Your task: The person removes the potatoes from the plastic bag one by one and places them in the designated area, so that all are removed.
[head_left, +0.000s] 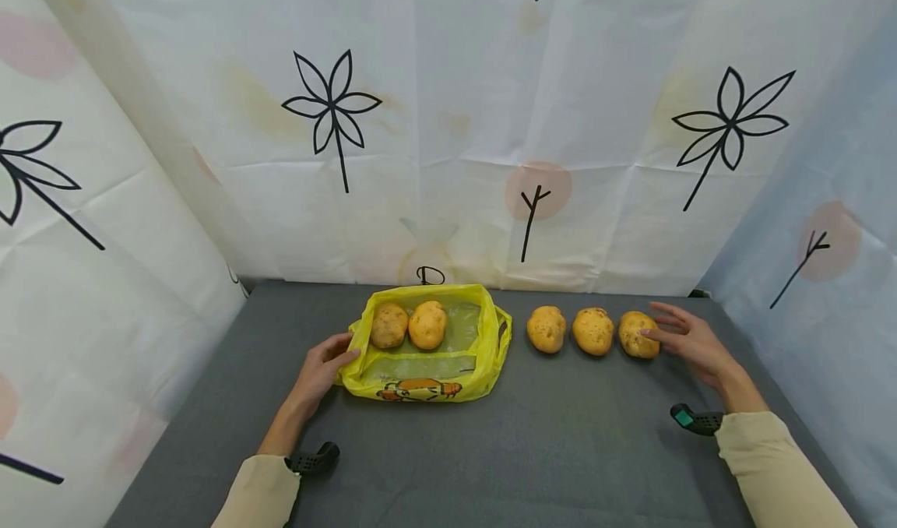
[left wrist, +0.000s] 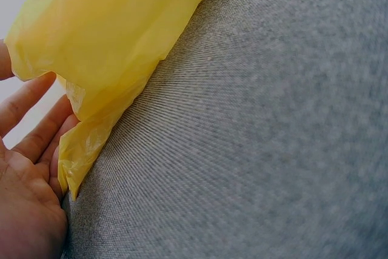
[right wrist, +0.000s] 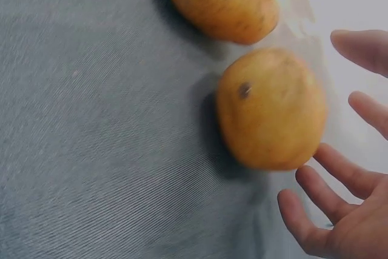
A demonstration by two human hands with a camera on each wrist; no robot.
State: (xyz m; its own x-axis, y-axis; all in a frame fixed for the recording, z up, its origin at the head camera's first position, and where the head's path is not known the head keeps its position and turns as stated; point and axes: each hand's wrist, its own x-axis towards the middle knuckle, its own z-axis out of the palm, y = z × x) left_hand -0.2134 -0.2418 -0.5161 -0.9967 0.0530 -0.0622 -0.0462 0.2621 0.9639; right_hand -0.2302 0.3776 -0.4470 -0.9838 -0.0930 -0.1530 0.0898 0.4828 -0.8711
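A yellow plastic bag (head_left: 420, 388) lies with its mouth spread wide, and two potatoes (head_left: 427, 325) sit inside at its back left. The left hand (head_left: 328, 364) touches the bag's left edge; in the left wrist view its fingers reach behind the yellow film (left wrist: 115, 34). Three more potatoes stand in a row to the right of the bag. At the rightmost potato (head_left: 637, 335) is the right hand (head_left: 690, 345), fingers spread. The right wrist view shows this potato (right wrist: 271, 110) beside the extended fingers of the right hand (right wrist: 345, 210), not enclosed by them.
The left potato (head_left: 546, 329) and middle potato (head_left: 592, 331) of the row rest on the grey tabletop (head_left: 546, 450). A white patterned cloth (head_left: 448, 123) hangs behind the table and along both sides. Each wrist wears a black band.
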